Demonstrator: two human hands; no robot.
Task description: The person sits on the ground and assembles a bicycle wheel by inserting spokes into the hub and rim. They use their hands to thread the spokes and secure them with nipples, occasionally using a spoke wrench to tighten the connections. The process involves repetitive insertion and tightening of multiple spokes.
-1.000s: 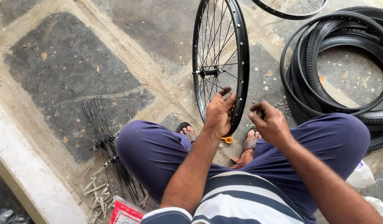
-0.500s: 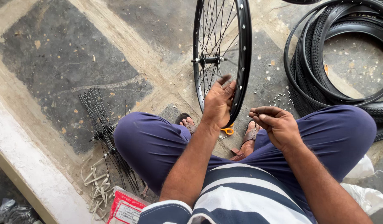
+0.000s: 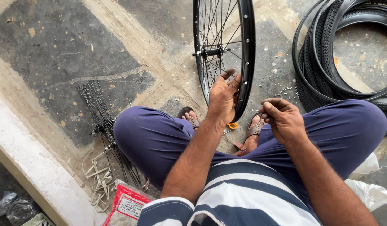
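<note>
Left hand (image 3: pixel 224 97): arm extended forward, fingers spread and curled, palm down. Right hand (image 3: pixel 283 119): held nearer the body, fingertips pinched together.

Navy-and-white striped shirt (image 3: pixel 227 196), purple trousers (image 3: pixel 151 138), brown sandals (image 3: pixel 252 132)

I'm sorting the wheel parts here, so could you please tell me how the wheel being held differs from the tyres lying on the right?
The wheel stands upright on its edge, steadied by the left hand; the tyres lie flat in a pile on the floor, untouched. The wheel has a smooth rim with thin spokes running to a hub; the tyres are bare hoops with knobbly tread and open middles. Both are black and round.
</note>
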